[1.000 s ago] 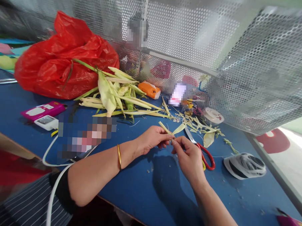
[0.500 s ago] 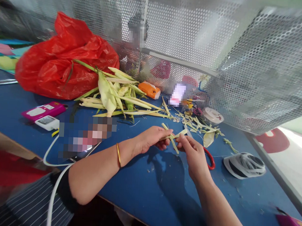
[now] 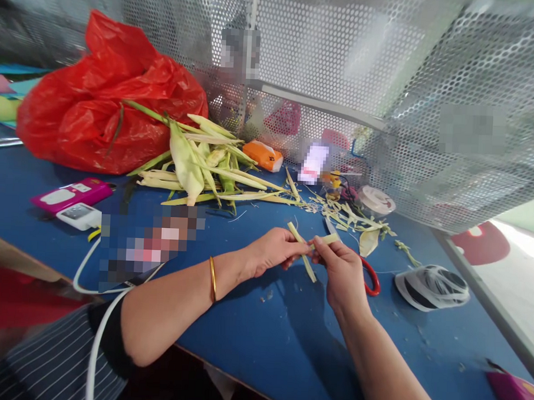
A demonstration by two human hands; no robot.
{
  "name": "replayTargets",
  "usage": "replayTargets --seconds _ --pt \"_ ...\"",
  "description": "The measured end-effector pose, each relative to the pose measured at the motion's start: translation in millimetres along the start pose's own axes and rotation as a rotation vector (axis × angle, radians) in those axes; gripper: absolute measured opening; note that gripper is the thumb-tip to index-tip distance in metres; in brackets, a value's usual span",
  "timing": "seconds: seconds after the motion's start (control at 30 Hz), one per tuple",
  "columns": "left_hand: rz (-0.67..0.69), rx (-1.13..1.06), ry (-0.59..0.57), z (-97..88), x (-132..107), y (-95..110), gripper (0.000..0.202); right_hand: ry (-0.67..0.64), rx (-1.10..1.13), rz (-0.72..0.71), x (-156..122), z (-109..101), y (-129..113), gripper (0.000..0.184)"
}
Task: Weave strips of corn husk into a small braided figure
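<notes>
pale green flat leaf strips [image 3: 309, 269], crossed, pinched in grip of left hand [image 3: 273, 251] and right hand [image 3: 347, 277]; red-handled metal scissors [image 3: 375, 278] partly behind right hand, on blue counter [image 3: 252, 329].

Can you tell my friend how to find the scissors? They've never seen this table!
Start at the blue table, then find the person's right hand. The scissors lie partly hidden behind it, near the pale leaf scraps. Their bright red handle and metal blade set them apart.
</notes>
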State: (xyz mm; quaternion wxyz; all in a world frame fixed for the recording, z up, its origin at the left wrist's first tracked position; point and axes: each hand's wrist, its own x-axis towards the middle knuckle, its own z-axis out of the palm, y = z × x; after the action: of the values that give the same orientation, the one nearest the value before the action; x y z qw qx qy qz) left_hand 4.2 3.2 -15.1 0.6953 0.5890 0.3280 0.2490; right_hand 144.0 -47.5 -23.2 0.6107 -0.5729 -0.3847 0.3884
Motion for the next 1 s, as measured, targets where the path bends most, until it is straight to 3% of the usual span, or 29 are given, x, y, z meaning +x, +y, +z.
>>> replayTargets --seconds 0.27,0.4,0.5,0.63,0.73,0.87,1.0 --pt "-0.021 0.03 -0.03 0.9 -1.9 2.9 0.023 0.041 -0.07 -0.043 2.7 -1.5 5.1 0.031" --pt "-0.024 0.057 -0.042 4.0 -3.1 -0.3 0.023 0.084 -0.395 -0.275 6.1 -9.6 -2.0 0.032" --pt "-0.027 0.133 -0.032 7.0 -3.8 -1.9 0.021 -0.031 -0.564 -0.387 3.9 -10.4 -6.6 0.025" --pt "-0.03 0.282 0.013 8.3 -2.9 -5.0 0.022 -0.168 -0.451 -0.199 -0.2 -5.4 -2.8 0.023" --pt "-0.01 0.34 0.028 7.0 -2.5 -6.2 0.027 -0.117 -0.323 -0.102 -0.6 -3.5 2.4 0.023" --pt "-0.009 0.342 0.005 5.0 -5.2 -1.1 0.036 0.015 -0.243 -0.11 -1.0 -2.6 6.3 0.023" --pt "-0.038 0.323 -0.038 5.8 -8.8 5.1 0.035 0.068 -0.198 -0.125 -3.1 -0.9 7.0 0.024"
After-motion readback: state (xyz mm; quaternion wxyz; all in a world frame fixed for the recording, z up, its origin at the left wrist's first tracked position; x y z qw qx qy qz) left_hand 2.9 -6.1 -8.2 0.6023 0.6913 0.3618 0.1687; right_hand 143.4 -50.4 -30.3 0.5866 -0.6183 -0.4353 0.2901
